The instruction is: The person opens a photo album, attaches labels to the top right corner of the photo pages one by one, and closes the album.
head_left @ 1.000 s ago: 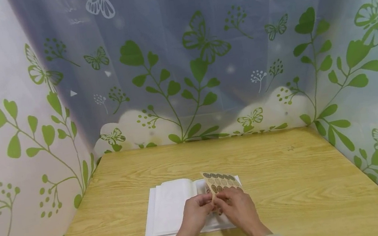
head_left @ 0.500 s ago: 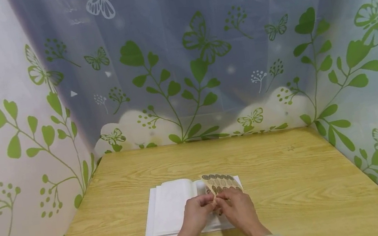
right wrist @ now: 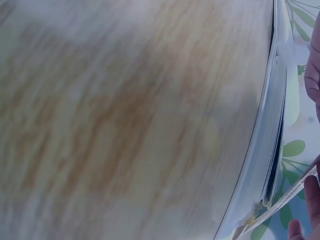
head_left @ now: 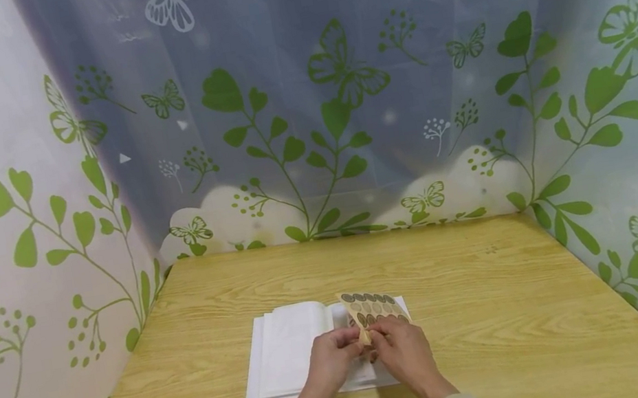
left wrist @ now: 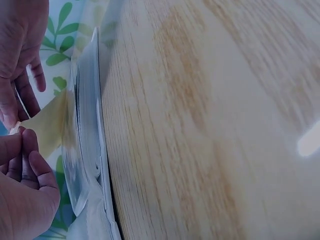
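Fingers [head_left: 347, 336] of my left hand [head_left: 326, 365] and right hand [head_left: 408, 355] pinch the sticker sheet [head_left: 375, 306] near its left edge. That probably steadies it, tilted above the open book [head_left: 289, 351].

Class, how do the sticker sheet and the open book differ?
The sticker sheet is tan with rows of round designs; the open book shows a white left page. The sticker sheet is held tilted; the open book lies on the table. The right hand partly hides both.

Wood-grain table [head_left: 499, 309], leafy backdrop [head_left: 294, 119] (butterflies [head_left: 345, 71] too)
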The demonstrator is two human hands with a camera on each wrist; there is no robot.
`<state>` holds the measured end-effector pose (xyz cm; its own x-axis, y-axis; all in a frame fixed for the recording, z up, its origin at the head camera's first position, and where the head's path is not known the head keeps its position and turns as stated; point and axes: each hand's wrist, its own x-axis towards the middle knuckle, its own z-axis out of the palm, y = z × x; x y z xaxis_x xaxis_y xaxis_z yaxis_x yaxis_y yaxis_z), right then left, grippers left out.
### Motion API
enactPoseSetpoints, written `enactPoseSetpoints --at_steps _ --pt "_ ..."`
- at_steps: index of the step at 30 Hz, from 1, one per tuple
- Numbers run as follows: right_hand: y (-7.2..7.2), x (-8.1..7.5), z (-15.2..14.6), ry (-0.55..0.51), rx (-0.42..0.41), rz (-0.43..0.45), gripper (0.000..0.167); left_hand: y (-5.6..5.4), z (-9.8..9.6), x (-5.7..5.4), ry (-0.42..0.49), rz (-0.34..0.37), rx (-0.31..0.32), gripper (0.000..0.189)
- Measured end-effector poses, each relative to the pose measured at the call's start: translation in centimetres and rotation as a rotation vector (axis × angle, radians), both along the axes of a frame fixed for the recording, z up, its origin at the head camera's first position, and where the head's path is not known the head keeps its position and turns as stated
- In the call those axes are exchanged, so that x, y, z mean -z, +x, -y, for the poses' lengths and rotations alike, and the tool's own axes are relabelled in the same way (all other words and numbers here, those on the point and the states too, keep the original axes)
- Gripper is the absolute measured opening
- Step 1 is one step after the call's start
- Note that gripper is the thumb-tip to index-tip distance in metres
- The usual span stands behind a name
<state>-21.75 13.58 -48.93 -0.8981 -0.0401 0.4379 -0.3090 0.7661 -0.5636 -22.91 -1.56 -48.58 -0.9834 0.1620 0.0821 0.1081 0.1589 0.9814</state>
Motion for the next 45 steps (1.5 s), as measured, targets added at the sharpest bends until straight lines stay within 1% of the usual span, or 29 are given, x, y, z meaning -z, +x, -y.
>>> enactPoseSetpoints --at_steps 8,15,18,22,29,33,34,36,39,41,45 --pt "0.1 -0.2 0.0 -0.031 0.011 0.038 0.007 0.0 -0.1 0.0 0.057 0.063 -0.015 0.020" --pt "0.1 0.0 -0.1 -0.044 0.017 0.049 0.007 0.0 -0.1 0.2 0.078 0.051 -0.037 0.019" --pt "0.0 0.0 -0.2 -0.086 0.018 0.070 0.008 0.1 -0.1 0.1 0.069 0.053 -0.055 0.018" --pt "0.0 -0.2 -0.2 -0.168 0.022 0.130 0.010 0.0 -0.1 0.0 0.052 0.048 -0.092 0.016" --pt "-0.3 -0.5 -0.3 -0.286 0.057 0.213 0.011 -0.4 0.0 -0.1 0.030 0.060 -0.132 0.015" --pt "-0.5 -0.8 -0.5 -0.322 0.080 0.244 0.012 -0.7 0.0 -0.2 0.049 0.081 -0.152 0.016" --pt "-0.5 -0.9 -0.6 -0.336 0.085 0.253 0.013 -0.8 0.1 -0.2 0.061 0.085 -0.155 0.017" --pt "-0.6 -1.1 -0.8 -0.348 0.101 0.238 0.013 -1.0 0.3 -0.4 0.097 0.100 -0.159 0.018" --pt "-0.8 -1.4 -1.2 -0.367 0.120 0.222 0.016 -1.7 0.8 -0.5 0.126 0.118 -0.169 0.019" --pt "-0.8 -1.5 -1.5 -0.353 0.136 0.199 0.017 -2.4 1.2 -0.7 0.117 0.121 -0.184 0.020" --pt "-0.9 -1.2 -2.1 -0.336 0.165 0.185 0.016 -4.0 2.1 -1.1 0.072 0.106 -0.223 0.020"
